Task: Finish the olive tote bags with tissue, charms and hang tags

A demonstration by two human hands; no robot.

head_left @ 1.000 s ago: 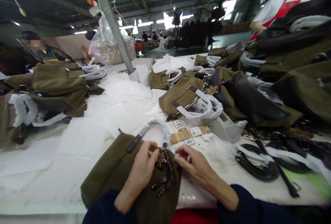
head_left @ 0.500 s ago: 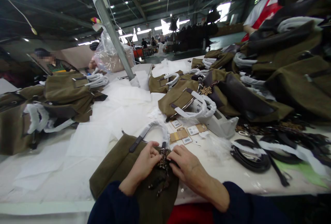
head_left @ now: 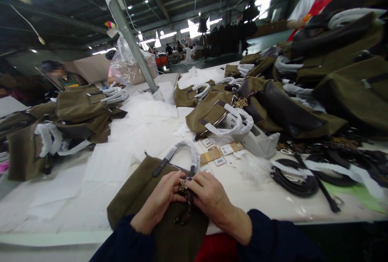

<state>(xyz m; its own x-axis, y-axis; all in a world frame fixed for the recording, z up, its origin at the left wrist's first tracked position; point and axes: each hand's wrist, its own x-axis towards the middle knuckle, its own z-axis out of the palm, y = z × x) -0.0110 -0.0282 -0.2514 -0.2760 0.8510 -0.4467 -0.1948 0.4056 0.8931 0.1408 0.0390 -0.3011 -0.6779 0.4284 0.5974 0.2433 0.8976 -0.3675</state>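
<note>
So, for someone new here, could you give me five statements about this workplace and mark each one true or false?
1. The left hand and right hand are both at a small spotted charm. True.
2. The charm lies against a bright yellow bag. False: it lies against an olive-green bag.
3. Barcode labels lie on the white table, beyond the hands. True.
4. Coiled straps lie to the left of the hands. False: the coiled black strap lies to the right.
5. The person's sleeves are dark blue. True.
</note>
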